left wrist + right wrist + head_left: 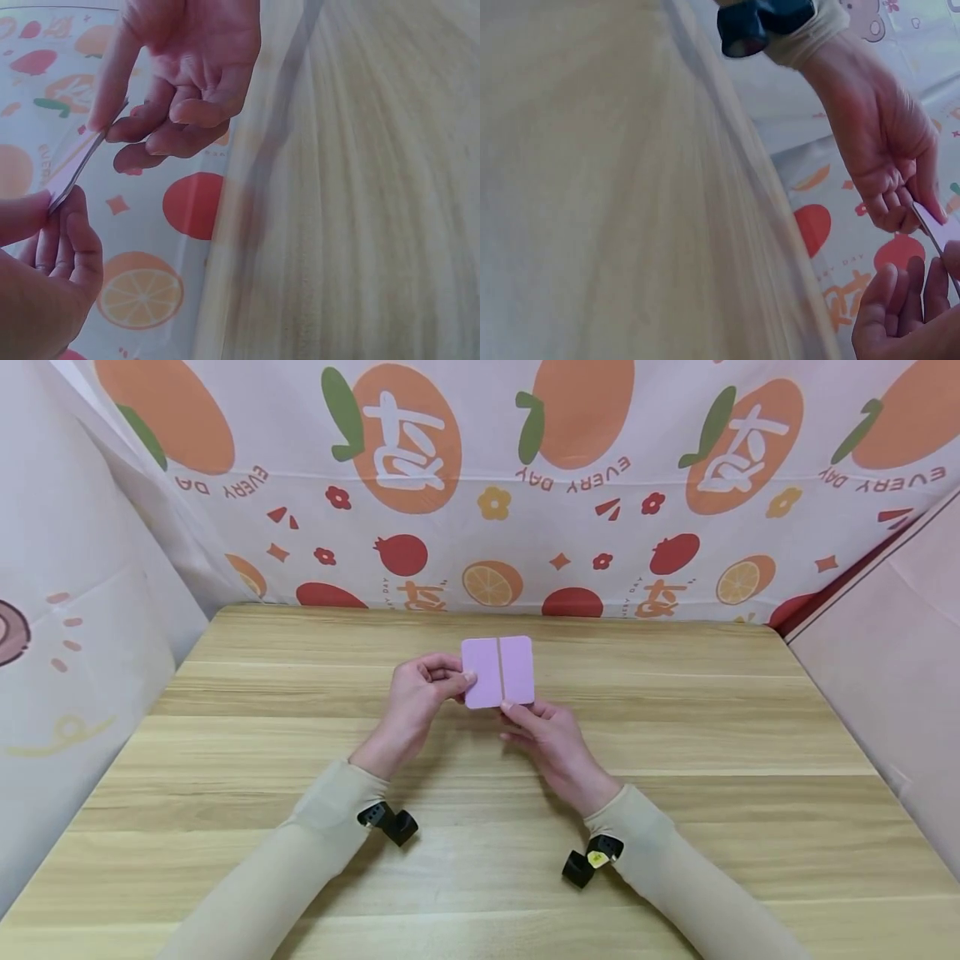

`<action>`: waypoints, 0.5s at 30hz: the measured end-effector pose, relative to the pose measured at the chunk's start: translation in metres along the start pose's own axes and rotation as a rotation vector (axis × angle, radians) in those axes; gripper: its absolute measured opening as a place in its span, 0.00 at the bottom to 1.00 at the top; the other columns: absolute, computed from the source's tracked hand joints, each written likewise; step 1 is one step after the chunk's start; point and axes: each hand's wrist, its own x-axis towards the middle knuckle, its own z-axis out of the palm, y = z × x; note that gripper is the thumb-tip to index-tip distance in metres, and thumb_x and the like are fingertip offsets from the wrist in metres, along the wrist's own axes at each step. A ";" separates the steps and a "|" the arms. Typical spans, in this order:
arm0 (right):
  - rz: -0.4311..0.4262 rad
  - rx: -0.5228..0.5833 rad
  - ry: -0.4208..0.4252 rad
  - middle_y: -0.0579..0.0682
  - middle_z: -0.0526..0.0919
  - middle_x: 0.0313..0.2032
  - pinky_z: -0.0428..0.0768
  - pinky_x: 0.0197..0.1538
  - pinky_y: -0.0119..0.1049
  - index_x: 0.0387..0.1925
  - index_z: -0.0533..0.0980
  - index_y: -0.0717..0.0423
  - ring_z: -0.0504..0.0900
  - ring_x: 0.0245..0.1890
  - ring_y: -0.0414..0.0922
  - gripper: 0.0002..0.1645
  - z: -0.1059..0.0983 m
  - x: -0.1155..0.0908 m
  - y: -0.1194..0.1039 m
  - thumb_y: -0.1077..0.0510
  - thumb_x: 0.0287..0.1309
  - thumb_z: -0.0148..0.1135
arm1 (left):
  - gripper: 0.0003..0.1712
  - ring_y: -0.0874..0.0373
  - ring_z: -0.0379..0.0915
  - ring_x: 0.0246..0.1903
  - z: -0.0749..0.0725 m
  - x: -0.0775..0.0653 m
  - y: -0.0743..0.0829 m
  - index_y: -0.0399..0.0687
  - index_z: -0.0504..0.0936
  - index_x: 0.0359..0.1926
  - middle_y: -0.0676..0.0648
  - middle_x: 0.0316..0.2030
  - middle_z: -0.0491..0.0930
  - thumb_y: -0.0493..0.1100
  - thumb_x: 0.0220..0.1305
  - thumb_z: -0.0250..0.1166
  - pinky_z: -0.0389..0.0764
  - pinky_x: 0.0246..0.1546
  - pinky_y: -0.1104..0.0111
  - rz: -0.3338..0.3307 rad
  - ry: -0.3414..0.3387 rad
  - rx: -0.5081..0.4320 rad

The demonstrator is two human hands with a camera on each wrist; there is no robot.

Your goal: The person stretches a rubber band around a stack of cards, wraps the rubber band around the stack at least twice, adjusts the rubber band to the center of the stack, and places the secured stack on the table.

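A thin lilac square (484, 672) with rounded corners and a narrow brown band down its middle is held above the table by both hands. My left hand (418, 697) pinches its left edge, thumb on the face and fingers behind. At the lower edge, near the band, my right hand (551, 747) pinches it between thumb and fingers. Seen nearly edge-on in the left wrist view, the lilac square (71, 161) shows a dark, thin side. The right wrist view catches only part of the lilac square (936, 225); its back is hidden in the head view.
The wooden table (480, 877) spreads under both forearms. Behind it hangs a fruit-print cloth (450, 535), and pale cloth walls (82, 635) stand at the left and right. Each wrist carries a small black camera (397, 827).
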 end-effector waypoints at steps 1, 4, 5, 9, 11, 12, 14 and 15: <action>0.004 0.007 0.004 0.57 0.86 0.38 0.82 0.46 0.40 0.42 0.80 0.69 0.83 0.37 0.44 0.11 0.000 0.000 0.000 0.63 0.62 0.65 | 0.08 0.61 0.78 0.25 0.000 0.000 0.000 0.31 0.78 0.38 0.48 0.26 0.81 0.29 0.59 0.68 0.80 0.33 0.66 -0.004 0.001 -0.003; 0.004 0.001 0.000 0.60 0.84 0.42 0.81 0.47 0.40 0.44 0.79 0.70 0.82 0.39 0.45 0.13 0.001 -0.001 0.000 0.62 0.63 0.64 | 0.08 0.61 0.78 0.26 -0.002 0.002 -0.001 0.31 0.78 0.39 0.48 0.26 0.81 0.29 0.59 0.67 0.80 0.33 0.66 -0.022 -0.007 -0.010; 0.001 -0.004 -0.002 0.60 0.84 0.43 0.81 0.47 0.40 0.45 0.79 0.70 0.82 0.41 0.46 0.14 0.001 -0.001 -0.001 0.62 0.63 0.64 | 0.08 0.61 0.78 0.26 -0.002 0.002 -0.001 0.31 0.78 0.39 0.48 0.26 0.81 0.29 0.59 0.67 0.80 0.33 0.66 -0.029 -0.010 -0.011; -0.049 -0.051 -0.021 0.58 0.82 0.45 0.80 0.48 0.42 0.51 0.76 0.71 0.79 0.44 0.48 0.19 0.000 0.000 -0.007 0.62 0.63 0.63 | 0.09 0.60 0.78 0.26 -0.004 0.003 0.000 0.32 0.79 0.40 0.48 0.27 0.82 0.30 0.60 0.68 0.80 0.35 0.66 -0.054 -0.025 -0.009; -0.084 -0.077 -0.028 0.55 0.81 0.45 0.79 0.49 0.44 0.53 0.75 0.70 0.78 0.46 0.48 0.20 -0.003 0.002 -0.010 0.62 0.63 0.63 | 0.09 0.60 0.78 0.27 -0.005 0.003 0.001 0.31 0.79 0.41 0.48 0.27 0.82 0.30 0.60 0.68 0.80 0.35 0.65 -0.062 -0.037 -0.006; -0.101 -0.092 -0.032 0.54 0.80 0.45 0.79 0.50 0.45 0.54 0.75 0.70 0.78 0.45 0.48 0.21 -0.004 0.002 -0.012 0.61 0.63 0.62 | 0.10 0.60 0.78 0.27 -0.005 0.003 0.002 0.31 0.79 0.42 0.48 0.27 0.82 0.30 0.60 0.67 0.80 0.36 0.65 -0.065 -0.043 -0.008; -0.140 -0.126 -0.039 0.54 0.79 0.46 0.78 0.52 0.47 0.55 0.74 0.68 0.77 0.45 0.48 0.21 -0.007 0.004 -0.015 0.61 0.64 0.62 | 0.10 0.60 0.78 0.27 -0.005 0.003 0.002 0.30 0.79 0.42 0.48 0.27 0.83 0.30 0.60 0.67 0.80 0.37 0.63 -0.071 -0.054 -0.010; -0.163 -0.148 -0.039 0.55 0.79 0.47 0.77 0.53 0.46 0.55 0.74 0.68 0.77 0.45 0.47 0.21 -0.009 0.006 -0.017 0.61 0.64 0.62 | 0.10 0.60 0.78 0.27 -0.005 0.003 0.002 0.30 0.79 0.42 0.49 0.27 0.83 0.30 0.60 0.67 0.80 0.38 0.62 -0.075 -0.059 -0.011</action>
